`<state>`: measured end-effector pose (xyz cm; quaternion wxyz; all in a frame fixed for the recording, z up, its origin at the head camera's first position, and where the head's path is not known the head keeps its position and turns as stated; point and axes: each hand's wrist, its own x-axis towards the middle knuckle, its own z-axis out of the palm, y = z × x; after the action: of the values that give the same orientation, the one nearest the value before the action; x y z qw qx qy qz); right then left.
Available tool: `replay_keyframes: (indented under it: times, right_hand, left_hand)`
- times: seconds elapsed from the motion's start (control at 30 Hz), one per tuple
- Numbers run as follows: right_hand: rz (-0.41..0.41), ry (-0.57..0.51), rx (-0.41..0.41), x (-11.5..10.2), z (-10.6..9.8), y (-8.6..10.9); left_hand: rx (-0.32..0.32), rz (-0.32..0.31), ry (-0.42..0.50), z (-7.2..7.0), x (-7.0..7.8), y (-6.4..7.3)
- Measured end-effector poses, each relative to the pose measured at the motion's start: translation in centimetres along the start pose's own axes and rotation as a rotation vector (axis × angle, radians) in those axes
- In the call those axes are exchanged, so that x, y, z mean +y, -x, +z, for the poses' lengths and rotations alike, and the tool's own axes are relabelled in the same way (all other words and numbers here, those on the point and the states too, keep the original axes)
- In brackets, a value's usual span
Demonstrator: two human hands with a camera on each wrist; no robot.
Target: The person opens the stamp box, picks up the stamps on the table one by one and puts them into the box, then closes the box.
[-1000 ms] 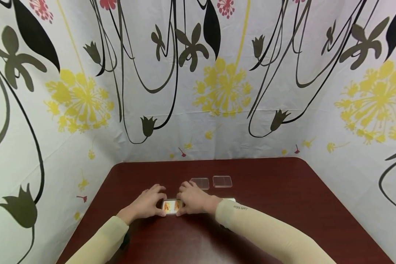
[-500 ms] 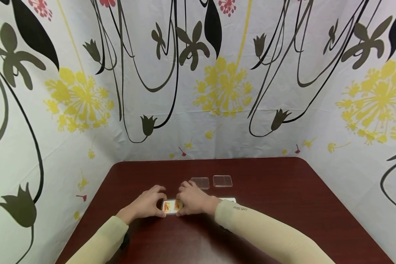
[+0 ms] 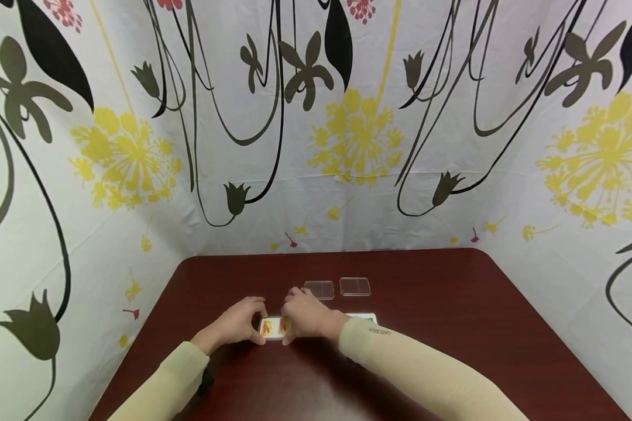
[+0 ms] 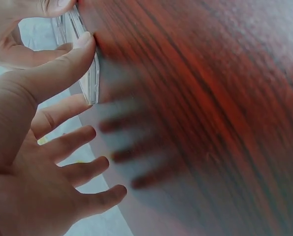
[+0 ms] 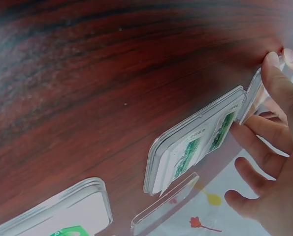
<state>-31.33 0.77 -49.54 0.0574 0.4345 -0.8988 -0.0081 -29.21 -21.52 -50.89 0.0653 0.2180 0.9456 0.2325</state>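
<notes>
Both hands meet at a flat clear plastic case (image 3: 272, 328) that lies on the table, showing two orange and yellow pictures. My left hand (image 3: 236, 323) pinches its left end between thumb and index finger; the other fingers are spread in the left wrist view, where the case (image 4: 93, 81) shows edge-on. At the right end, my right hand (image 3: 309, 316) grips it with thumb and fingers, covering part of it. Beside it in the right wrist view lies another clear case (image 5: 195, 142) with two green stamp-like pictures, close to my right fingers.
Two clear flat plastic pieces, a left one (image 3: 320, 290) and a right one (image 3: 355, 286), lie farther back. A white-backed case (image 3: 368, 317) shows partly behind my right forearm. The dark red table (image 3: 426, 304) meets a flower-patterned curtain (image 3: 342, 216) on three sides.
</notes>
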Motion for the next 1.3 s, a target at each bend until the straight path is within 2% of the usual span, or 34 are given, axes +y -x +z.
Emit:
replay_keyframes:
  times: [0.37,0.6,0.73,0.93,1.1,1.3]
  right_hand:
    - [0.064,0.038,-0.031,-1.1,-0.2,0.0]
    - [0.091,0.032,-0.032,-1.5,-0.1,0.2]
    - [0.117,0.031,-0.044,-1.7,-0.3,0.2]
    - [0.18,0.034,-0.062,-2.4,-0.5,0.0]
    - [0.236,0.028,-0.098,-3.2,-0.6,-0.2]
    - [0.242,0.029,-0.086,-2.7,-0.5,0.3]
  left_hand:
    - [0.01,0.01,0.05,0.0,0.2,-0.1]
    - [0.011,-0.025,0.063,0.2,0.2,0.2]
    - [-0.006,-0.041,0.031,0.2,0.4,0.2]
    - [0.011,-0.057,-0.038,0.0,0.8,0.4]
    - [0.013,-0.065,-0.061,0.0,1.3,0.8]
    - [0.012,-0.071,-0.086,-0.2,1.8,0.9]
